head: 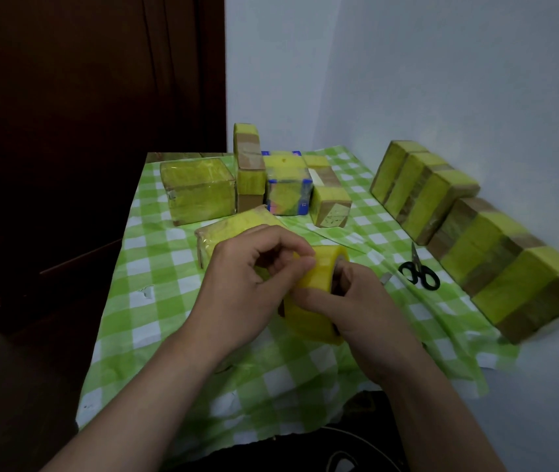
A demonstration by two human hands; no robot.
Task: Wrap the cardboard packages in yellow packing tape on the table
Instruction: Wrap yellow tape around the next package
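- Tape roll (315,294), yellow, is above the desk's (155,267) middle, held between both hands.
- Right hand's (356,311) grip curls round the roll; left hand's (247,284) grip pinches its outer face.
- Taped package (237,229) lies just behind them; scissors (419,270) lie to the right.

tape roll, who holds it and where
Right hand grips the tape roll, fingers in its core, thumb across the outside; left hand pinches its upper edge.

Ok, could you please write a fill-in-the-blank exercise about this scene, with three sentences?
1. The left hand and the right hand hold a tape roll of ____ colour.
2. The scissors on the tablecloth have ____ handles.
3. The tablecloth is checked green and ____.
Missing words: yellow; black; white.
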